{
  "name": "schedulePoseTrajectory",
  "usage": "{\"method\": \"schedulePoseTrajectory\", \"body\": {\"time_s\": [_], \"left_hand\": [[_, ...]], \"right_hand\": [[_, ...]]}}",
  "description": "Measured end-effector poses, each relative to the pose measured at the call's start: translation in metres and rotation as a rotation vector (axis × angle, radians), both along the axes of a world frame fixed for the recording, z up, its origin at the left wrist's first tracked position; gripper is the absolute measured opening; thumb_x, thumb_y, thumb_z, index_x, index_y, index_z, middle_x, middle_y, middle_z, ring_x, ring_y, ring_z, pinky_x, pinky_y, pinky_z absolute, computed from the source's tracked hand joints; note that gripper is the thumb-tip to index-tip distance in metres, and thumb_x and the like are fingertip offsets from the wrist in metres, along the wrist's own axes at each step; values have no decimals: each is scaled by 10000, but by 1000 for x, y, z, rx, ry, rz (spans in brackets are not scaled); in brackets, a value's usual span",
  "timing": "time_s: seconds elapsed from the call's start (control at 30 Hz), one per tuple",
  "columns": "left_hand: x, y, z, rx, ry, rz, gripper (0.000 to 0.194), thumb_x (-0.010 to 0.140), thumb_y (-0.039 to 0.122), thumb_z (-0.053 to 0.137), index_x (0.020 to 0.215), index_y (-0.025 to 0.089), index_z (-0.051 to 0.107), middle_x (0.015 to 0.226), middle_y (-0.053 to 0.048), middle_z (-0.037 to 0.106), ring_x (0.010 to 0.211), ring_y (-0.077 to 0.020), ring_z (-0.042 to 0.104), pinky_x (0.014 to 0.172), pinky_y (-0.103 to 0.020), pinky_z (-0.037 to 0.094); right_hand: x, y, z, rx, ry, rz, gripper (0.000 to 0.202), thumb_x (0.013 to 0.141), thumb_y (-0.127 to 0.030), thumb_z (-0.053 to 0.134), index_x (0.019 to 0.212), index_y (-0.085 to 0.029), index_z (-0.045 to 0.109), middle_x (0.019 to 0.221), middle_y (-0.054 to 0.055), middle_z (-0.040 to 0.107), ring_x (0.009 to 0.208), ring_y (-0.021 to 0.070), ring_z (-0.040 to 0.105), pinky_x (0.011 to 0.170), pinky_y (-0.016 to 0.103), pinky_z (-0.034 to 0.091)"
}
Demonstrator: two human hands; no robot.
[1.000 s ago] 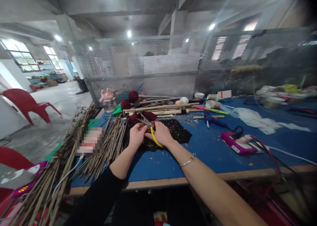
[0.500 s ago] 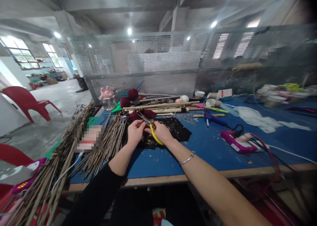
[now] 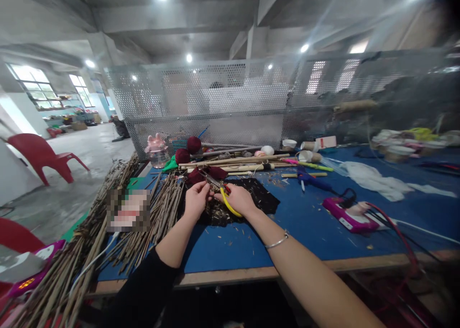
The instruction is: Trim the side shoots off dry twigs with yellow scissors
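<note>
My right hand (image 3: 239, 198) is closed on yellow-handled scissors (image 3: 230, 204), whose metal blades point up and left. Beside it, my left hand (image 3: 197, 199) has its thumb and fingers pinched together; whatever lies between them is too small to make out. Both hands are over a black cloth (image 3: 264, 196) scattered with small plant bits. Dark red material (image 3: 215, 172) lies just beyond the scissor blades. Thin cut sticks (image 3: 163, 206) are piled to the left of my left hand.
Long bundled sticks (image 3: 81, 232) overhang the left edge of the blue table (image 3: 230, 254). Wooden rods (image 3: 244, 161) lie behind the cloth. At the right are a blue glue gun (image 3: 312, 180), a magenta power strip (image 3: 348, 217) with cables, and white plastic (image 3: 373, 177).
The camera view has tilted up, so the table appears lower. My right hand and the scissors have shifted slightly right, away from my left hand.
</note>
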State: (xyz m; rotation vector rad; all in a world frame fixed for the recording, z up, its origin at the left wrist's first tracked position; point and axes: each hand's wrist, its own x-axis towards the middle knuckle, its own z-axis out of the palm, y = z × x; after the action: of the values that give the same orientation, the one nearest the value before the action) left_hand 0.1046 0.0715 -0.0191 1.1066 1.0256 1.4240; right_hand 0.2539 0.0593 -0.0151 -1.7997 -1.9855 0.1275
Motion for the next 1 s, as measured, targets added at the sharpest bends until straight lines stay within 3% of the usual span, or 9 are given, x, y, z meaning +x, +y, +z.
{"method": "schedulePoseTrajectory", "body": {"time_s": [0.13, 0.4, 0.8, 1.0], "left_hand": [[1, 0, -1, -3, -73, -89, 325, 628, 342, 679, 859, 118, 641, 748, -49, 652, 601, -111, 597, 512, -200, 469], [3, -2, -2, -8, -93, -183, 323, 620, 325, 683, 861, 111, 652, 743, -62, 664, 595, -116, 598, 536, -220, 484], [2, -7, 1, 126, 71, -80, 230, 699, 323, 607, 793, 127, 681, 697, -38, 675, 609, -136, 612, 578, -226, 489], [4, -5, -1, 129, 86, -75, 308, 680, 318, 631, 927, 139, 676, 796, -38, 691, 652, -133, 616, 618, -223, 483]], "right_hand": [[-1, 0, -2, 64, 42, 32, 523, 655, -618, 576, 973, -206, 515, 897, 54, 625, 854, 213, 594, 678, 264, 386], [-2, 1, -4, 128, 27, 113, 581, 620, -570, 641, 1014, -174, 478, 975, 81, 572, 955, 208, 541, 777, 281, 368], [-8, -3, 1, -16, 25, 32, 547, 649, -685, 526, 912, -206, 498, 819, 66, 635, 773, 226, 609, 600, 258, 341], [-8, -3, 1, -13, 11, 7, 543, 660, -700, 495, 886, -205, 497, 811, 62, 639, 777, 237, 615, 593, 265, 346]]}}
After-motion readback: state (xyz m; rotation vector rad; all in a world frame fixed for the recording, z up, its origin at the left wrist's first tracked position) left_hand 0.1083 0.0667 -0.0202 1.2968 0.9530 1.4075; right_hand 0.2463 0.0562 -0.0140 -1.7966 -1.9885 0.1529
